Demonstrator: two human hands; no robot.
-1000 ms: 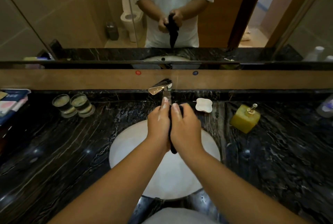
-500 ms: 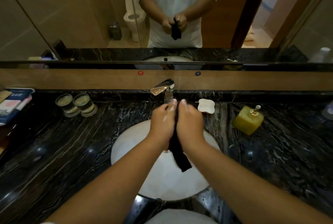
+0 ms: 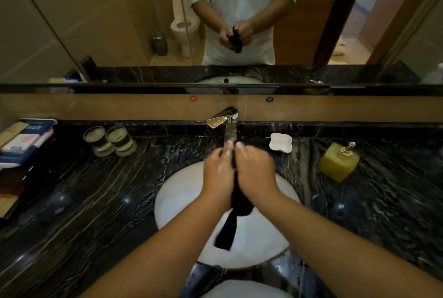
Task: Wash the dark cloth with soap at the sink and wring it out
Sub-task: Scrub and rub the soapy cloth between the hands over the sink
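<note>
My left hand [image 3: 219, 174] and my right hand [image 3: 256, 173] press together over the white sink basin [image 3: 177, 201], palms facing, with the dark cloth [image 3: 236, 204] squeezed between them. A long tail of the cloth hangs down below my wrists over the bowl. Traces of white foam show on my left hand. The chrome tap [image 3: 224, 118] stands just beyond my fingertips. A white soap dish [image 3: 281, 142] sits right of the tap, and a yellow soap dispenser [image 3: 338, 164] stands farther right on the counter.
The black marble counter [image 3: 84, 201] surrounds the basin. Two glass tumblers [image 3: 109, 140] stand at the back left, and a tray of packets [image 3: 21, 139] lies at the far left edge. A mirror [image 3: 119, 22] above reflects my hands and the cloth.
My hands have slid against each other over the cloth. The hanging tail has grown longer and dropped lower over the basin.
</note>
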